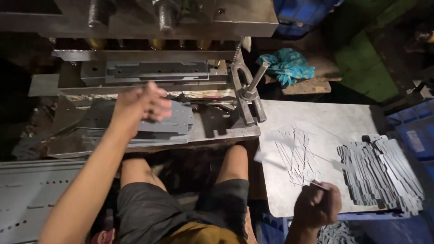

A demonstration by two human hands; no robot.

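Observation:
My left hand (145, 105) hovers over a stack of flat grey metal plates (174, 124) on the press bed, blurred by motion, with nothing seen in its fingers. My right hand (317, 204) is closed around the end of a thin metal strip (289, 165) that reaches out over the grey side table (316, 117). Several thin strips (296, 153) lie loose on that table, and a heap of stamped grey parts (382, 174) sits at its right side. Above the plates stands the press die (153, 71).
A clamp with a lever (249, 92) sits at the press bed's right end. A teal rag (285, 65) lies behind the table. Blue crates (413, 131) stand at the right. A perforated metal sheet (27, 194) lies at lower left. My knees are below the bed.

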